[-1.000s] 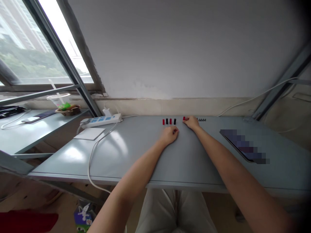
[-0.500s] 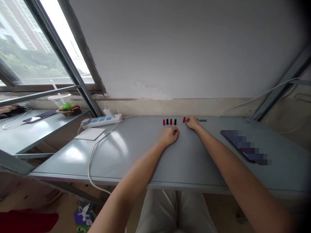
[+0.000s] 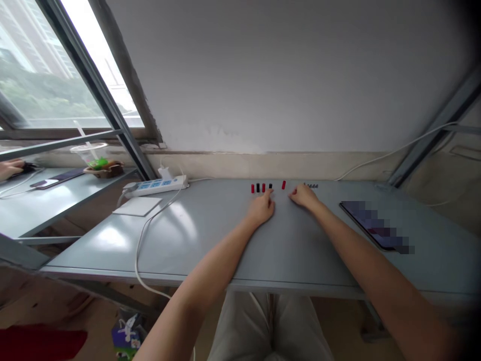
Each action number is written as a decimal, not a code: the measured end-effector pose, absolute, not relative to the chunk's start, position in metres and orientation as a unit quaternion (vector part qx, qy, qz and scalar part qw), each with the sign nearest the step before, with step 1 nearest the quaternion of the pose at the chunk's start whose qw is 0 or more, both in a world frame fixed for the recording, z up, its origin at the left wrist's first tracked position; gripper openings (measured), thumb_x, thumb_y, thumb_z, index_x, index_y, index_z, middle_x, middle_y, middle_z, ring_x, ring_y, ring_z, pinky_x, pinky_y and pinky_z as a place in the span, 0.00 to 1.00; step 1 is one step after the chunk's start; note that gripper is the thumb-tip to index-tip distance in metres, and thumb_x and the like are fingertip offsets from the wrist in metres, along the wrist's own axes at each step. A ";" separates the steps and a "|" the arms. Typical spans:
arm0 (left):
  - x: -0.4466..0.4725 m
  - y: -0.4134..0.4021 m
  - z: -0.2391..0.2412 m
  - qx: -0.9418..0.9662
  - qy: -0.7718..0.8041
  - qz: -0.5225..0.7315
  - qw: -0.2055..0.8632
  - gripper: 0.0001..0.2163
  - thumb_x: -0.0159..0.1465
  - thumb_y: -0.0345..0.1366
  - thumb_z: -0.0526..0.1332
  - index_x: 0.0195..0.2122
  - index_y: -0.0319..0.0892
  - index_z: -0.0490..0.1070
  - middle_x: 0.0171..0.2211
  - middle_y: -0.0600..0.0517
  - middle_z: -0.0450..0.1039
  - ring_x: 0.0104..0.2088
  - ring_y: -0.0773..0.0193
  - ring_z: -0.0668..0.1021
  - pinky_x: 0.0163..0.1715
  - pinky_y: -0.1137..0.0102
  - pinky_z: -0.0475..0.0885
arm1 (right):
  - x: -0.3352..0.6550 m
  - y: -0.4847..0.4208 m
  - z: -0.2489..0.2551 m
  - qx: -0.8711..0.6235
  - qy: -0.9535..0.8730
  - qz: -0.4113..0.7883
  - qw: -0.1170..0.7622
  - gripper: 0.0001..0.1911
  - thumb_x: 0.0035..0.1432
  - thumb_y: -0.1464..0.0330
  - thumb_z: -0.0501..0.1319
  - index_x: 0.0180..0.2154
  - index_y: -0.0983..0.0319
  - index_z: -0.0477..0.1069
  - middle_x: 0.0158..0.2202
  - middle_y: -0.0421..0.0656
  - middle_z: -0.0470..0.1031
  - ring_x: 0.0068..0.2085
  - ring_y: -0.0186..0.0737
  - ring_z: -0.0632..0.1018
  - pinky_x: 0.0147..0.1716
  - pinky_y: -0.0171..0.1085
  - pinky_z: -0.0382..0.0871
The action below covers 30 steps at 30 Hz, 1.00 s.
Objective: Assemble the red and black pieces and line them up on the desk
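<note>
My left hand (image 3: 262,207) rests low over the desk, index finger stretched toward a black cylinder (image 3: 270,186) and overlapping its lower part; whether they touch I cannot tell. Its other fingers are curled, with nothing visible in them. Left of that piece stand a red cylinder (image 3: 263,187), a black cylinder (image 3: 258,187) and another red cylinder (image 3: 253,188) in a row. A slightly tilted red cylinder (image 3: 283,185) stands apart to the right. My right hand (image 3: 304,196) is just beyond it, fingertips pinched together; anything between them is hidden. Several small dark pieces (image 3: 313,186) lie behind this hand.
On the desk (image 3: 210,250), a power strip (image 3: 160,186), a white flat pad (image 3: 138,206) and a white cable (image 3: 140,250) lie left. A dark tablet-like device (image 3: 372,228) lies right. A plastic cup (image 3: 90,153) and another person's hand (image 3: 11,168) are at far left.
My right hand has moved off the separate red cylinder, rightward and slightly nearer me. The left index finger has stretched out toward the rightmost black cylinder of the row.
</note>
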State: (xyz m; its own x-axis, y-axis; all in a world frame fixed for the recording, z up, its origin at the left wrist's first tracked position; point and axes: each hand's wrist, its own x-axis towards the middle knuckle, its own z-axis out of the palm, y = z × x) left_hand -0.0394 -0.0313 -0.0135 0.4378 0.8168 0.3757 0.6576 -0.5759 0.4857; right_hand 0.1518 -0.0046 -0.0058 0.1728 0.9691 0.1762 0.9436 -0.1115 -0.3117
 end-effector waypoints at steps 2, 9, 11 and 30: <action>-0.036 -0.033 -0.011 0.833 0.467 0.277 0.106 0.25 0.60 0.32 0.50 0.58 0.38 0.48 0.37 0.45 0.72 0.36 0.60 0.73 0.39 0.66 0.67 | 0.149 -0.017 -0.007 -0.735 -0.645 0.045 0.204 0.09 0.49 0.65 0.57 0.26 0.63 0.72 0.27 0.47 0.74 0.30 0.39 0.73 0.29 0.33 0.61; -0.019 -0.027 0.003 0.827 0.525 0.192 0.056 0.35 0.58 0.29 0.50 0.62 0.41 0.30 0.42 0.41 0.70 0.39 0.56 0.74 0.39 0.64 0.66 | 0.141 -0.034 -0.014 -0.707 -0.657 0.036 0.257 0.10 0.51 0.66 0.55 0.27 0.62 0.72 0.26 0.44 0.74 0.28 0.37 0.72 0.27 0.32 0.60; -0.015 -0.023 0.005 0.819 0.541 0.184 0.058 0.35 0.58 0.29 0.50 0.62 0.40 0.29 0.42 0.40 0.70 0.39 0.56 0.74 0.39 0.64 0.66 | 0.139 -0.035 -0.013 -0.698 -0.665 0.039 0.262 0.10 0.51 0.66 0.55 0.27 0.62 0.72 0.26 0.44 0.74 0.28 0.36 0.72 0.27 0.33 0.59; -0.028 -0.016 -0.001 0.648 0.440 0.460 0.418 0.09 0.58 0.29 0.54 0.38 0.36 0.71 0.30 0.45 0.73 0.27 0.69 0.72 0.29 0.73 0.68 | 0.126 -0.032 -0.011 -0.629 -0.656 0.168 0.380 0.16 0.58 0.59 0.48 0.28 0.62 0.66 0.25 0.44 0.71 0.27 0.36 0.71 0.30 0.34 0.61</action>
State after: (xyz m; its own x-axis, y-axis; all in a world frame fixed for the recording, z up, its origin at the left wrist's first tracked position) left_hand -0.0277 -0.0161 -0.0007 0.1896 0.9548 0.2290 0.1855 -0.2638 0.9466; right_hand 0.1257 -0.0319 -0.0114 0.0814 0.9545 0.2869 0.6983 0.1508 -0.6998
